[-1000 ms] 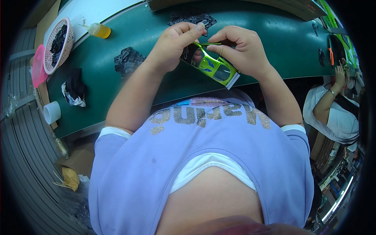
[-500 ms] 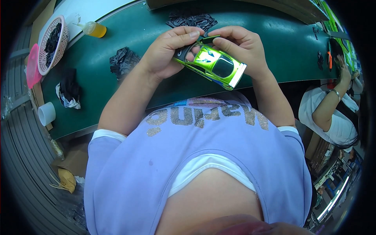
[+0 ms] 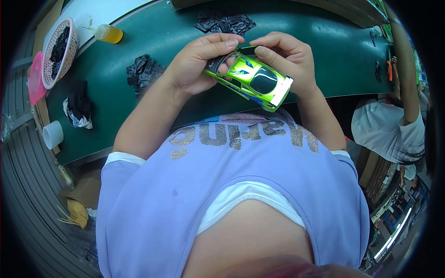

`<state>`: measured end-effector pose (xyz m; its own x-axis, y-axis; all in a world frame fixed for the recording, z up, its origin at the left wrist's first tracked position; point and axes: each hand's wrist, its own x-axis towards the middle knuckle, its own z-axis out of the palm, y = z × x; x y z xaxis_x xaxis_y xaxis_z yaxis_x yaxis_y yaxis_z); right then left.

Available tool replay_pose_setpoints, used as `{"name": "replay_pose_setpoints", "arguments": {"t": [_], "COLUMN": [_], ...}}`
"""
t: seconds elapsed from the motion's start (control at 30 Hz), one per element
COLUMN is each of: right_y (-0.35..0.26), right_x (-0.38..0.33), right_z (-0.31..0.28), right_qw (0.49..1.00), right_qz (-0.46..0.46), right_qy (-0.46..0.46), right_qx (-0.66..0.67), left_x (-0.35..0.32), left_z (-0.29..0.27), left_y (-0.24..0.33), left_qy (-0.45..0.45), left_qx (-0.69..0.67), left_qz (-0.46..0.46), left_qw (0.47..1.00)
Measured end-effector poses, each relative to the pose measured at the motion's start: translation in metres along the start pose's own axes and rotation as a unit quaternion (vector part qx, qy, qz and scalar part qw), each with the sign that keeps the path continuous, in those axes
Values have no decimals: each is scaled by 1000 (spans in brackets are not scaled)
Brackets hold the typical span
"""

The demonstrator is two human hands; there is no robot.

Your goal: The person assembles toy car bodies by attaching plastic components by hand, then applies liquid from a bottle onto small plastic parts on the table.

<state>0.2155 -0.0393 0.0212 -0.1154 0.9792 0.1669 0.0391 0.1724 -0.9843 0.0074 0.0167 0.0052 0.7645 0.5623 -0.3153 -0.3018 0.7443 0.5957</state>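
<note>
A shiny lime-green toy car body (image 3: 242, 70) with dark windows and blue markings is held above the near part of the table. Its white rear end points toward my lower right. My left hand (image 3: 197, 62) is closed round the black front end, thumb on top and fingers reaching inside the shell. My right hand (image 3: 293, 58) pinches a thin dark strip-like part (image 3: 248, 49) at the car's far side, with the palm beside the rear. Whether that strip is joined to the body I cannot tell.
On the green table (image 3: 185, 113) lie heaps of black plastic parts (image 3: 225, 24), (image 3: 143, 72), a dark cloth (image 3: 79, 104) and an orange-handled tool (image 3: 390, 71). At left stand a pink basket (image 3: 69, 58), a yellow-liquid bottle (image 3: 110, 34) and a white cup (image 3: 53, 134). A co-worker's arm (image 3: 408, 76) is at right.
The toy car has turned and tilted slightly in my hands, its rear a little lower. My grip looks the same. At right, the co-worker's arm has stretched farther out over the table.
</note>
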Motion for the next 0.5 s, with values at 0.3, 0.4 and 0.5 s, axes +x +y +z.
{"name": "replay_pose_setpoints", "arguments": {"t": [0.3, 0.4, 0.5], "right_y": [-4, -3, 3], "right_x": [-4, -6, -3], "right_z": [0, 0, 3], "right_qw": [1000, 999, 1000], "right_qz": [7, -13, -3], "right_qy": [-7, -5, 16], "right_qx": [8, -29, 3], "left_x": [-2, -2, -2], "left_z": [4, 3, 0], "left_y": [0, -2, 0], "left_qy": [31, -13, -6], "left_qx": [12, -16, -1], "left_qz": [-8, -10, 2], "left_qw": [999, 1000, 1000]}}
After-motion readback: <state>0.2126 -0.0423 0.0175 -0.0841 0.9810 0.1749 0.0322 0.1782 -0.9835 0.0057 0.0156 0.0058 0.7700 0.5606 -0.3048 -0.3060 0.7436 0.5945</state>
